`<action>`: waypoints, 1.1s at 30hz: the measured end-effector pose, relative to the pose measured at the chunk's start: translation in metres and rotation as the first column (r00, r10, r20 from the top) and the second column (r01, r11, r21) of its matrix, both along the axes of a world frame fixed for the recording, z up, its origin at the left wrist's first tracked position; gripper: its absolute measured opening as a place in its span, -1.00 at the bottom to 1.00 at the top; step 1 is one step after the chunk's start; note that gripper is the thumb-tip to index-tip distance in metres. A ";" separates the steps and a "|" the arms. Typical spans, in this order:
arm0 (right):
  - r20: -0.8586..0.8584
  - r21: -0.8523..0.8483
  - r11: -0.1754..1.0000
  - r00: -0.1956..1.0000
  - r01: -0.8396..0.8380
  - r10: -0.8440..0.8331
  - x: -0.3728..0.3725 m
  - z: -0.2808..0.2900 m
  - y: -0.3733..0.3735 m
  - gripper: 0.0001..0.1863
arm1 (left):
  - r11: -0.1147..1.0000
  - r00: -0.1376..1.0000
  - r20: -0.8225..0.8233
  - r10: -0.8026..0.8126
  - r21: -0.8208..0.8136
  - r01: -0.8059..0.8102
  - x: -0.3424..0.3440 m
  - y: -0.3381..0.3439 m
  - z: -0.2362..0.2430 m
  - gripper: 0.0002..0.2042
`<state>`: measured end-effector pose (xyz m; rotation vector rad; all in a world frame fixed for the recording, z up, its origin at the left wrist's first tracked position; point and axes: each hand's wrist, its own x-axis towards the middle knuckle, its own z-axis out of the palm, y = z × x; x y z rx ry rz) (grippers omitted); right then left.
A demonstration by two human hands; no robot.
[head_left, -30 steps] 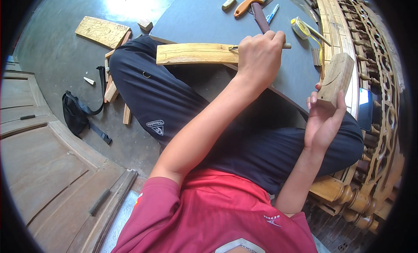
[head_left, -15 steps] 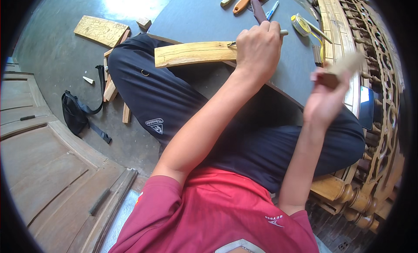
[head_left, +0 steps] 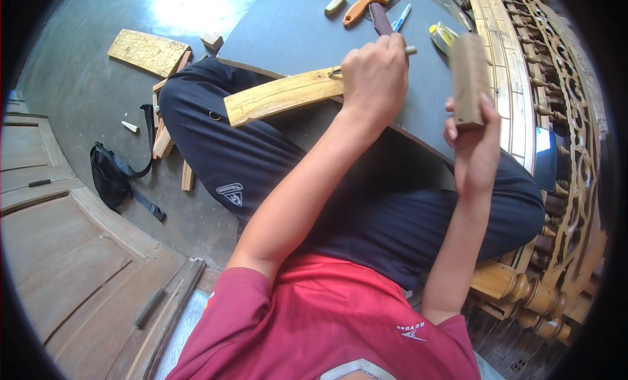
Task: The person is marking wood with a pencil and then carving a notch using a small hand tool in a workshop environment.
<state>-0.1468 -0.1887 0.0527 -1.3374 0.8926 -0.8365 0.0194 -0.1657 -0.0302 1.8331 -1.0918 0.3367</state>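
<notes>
My left hand (head_left: 374, 82) is closed round a carving chisel (head_left: 410, 50); its butt pokes out on the right and its metal tip on the left. That tip rests at the right part of a curved, yellowish wood piece (head_left: 278, 97) with pencil lines. The wood piece runs under or behind my fist, where its right end is hidden, and its left end juts out over my thigh. On the right, my right hand (head_left: 476, 151) grips the lower end of a thick wooden block (head_left: 468, 79), held upright and apart from the chisel. The block's top is slightly blurred.
A grey board (head_left: 275, 36) lies before me, bearing an orange-handled brush (head_left: 356, 10), a blue-and-white pen-like tool (head_left: 401, 17) and a yellow tape measure (head_left: 441, 34). Wood offcuts (head_left: 150, 51) and a black bag (head_left: 110, 174) lie left. Carved wooden railing (head_left: 566, 131) stands right.
The wooden block has swung left and turned upright in my right hand. My left hand, chisel and wood piece have shifted slightly left; the wood's free end has dipped.
</notes>
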 end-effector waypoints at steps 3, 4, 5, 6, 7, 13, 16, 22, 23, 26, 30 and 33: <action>0.096 0.017 0.996 0.992 0.083 -0.084 -0.013 0.007 0.003 -0.46 | 0.996 0.996 -0.006 -0.094 -0.010 0.094 -0.005 0.002 0.001 -0.87; 0.130 0.025 0.995 0.986 0.098 -0.101 -0.017 0.010 0.006 -0.45 | 0.984 0.984 -0.018 -0.177 -0.002 0.177 -0.006 0.004 0.001 -0.87; 0.134 0.032 0.994 0.985 0.104 -0.108 -0.021 0.009 0.008 -0.45 | 0.966 0.965 -0.030 -0.259 0.005 0.259 -0.007 0.006 0.001 -0.87; 0.132 0.027 0.994 0.985 0.111 -0.113 -0.026 0.008 0.011 -0.45 | 0.964 0.964 -0.031 -0.265 -0.001 0.265 -0.010 0.010 0.003 -0.87; 0.138 0.048 0.991 0.982 0.124 -0.129 -0.030 0.007 0.015 -0.45 | 0.915 0.915 -0.016 -0.403 0.026 0.403 -0.014 0.015 0.005 -0.86; 0.148 0.079 0.989 0.979 0.126 -0.137 -0.052 0.005 0.030 -0.47 | 0.753 0.740 0.146 -0.656 0.073 0.653 -0.043 0.033 0.007 -0.87; 0.127 0.055 0.986 0.978 0.158 -0.164 -0.053 0.003 0.040 -0.50 | 0.829 0.823 0.105 -0.559 0.050 0.557 -0.050 0.034 0.014 -0.86; 0.107 0.034 0.979 0.973 0.203 -0.205 -0.055 -0.013 0.058 -0.53 | 0.909 0.907 0.073 -0.415 -0.016 0.417 -0.061 0.024 0.015 -0.85; 0.096 0.015 0.977 0.973 0.211 -0.211 -0.054 -0.015 0.062 -0.54 | 0.908 0.906 0.073 -0.416 -0.015 0.418 -0.062 0.023 0.015 -0.85; 0.058 -0.026 0.978 0.977 0.206 -0.204 -0.058 -0.016 0.068 -0.53 | 0.920 0.918 0.076 -0.389 -0.014 0.391 -0.065 0.020 0.012 -0.84; 0.124 -0.147 0.930 0.939 0.338 -0.322 -0.059 -0.020 0.069 -0.48 | 0.930 0.930 0.082 -0.359 -0.059 0.364 -0.065 0.015 0.010 -0.84; 0.250 -0.192 0.875 0.884 0.445 -0.395 -0.051 -0.034 0.076 -0.48 | 0.928 0.929 0.087 -0.359 -0.077 0.365 -0.065 0.012 0.007 -0.84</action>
